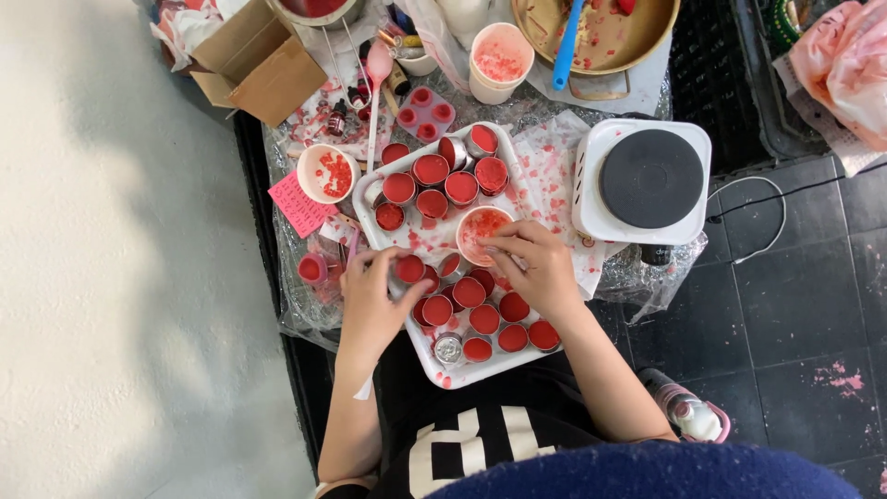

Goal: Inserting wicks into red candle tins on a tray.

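A white tray [370, 214] is seen from above, crowded with small round tins filled with red wax-like material. One tin [409, 269], near the tray's left edge, is gripped by the fingertips of the left hand [370, 300]. The right hand [536, 268] is pinched over the rim of a white cup [480, 233] at the tray's middle, which is speckled with red crumbs; what is held between its fingertips cannot be made out. A cluster of filled tins [490, 319] is set at the tray's near end, partly hidden under both hands, and another cluster [443, 180] at its far end. One silvery tin [448, 348] at the near edge appears unfilled. A bowl [326, 173] of red flakes is placed beside the tray's far left corner, next to a pink note [300, 203]. A hot plate [644, 180] is set to the tray's right. A taller cup [500, 61] and a pan [610, 37], cut off at the top, are seen beyond.
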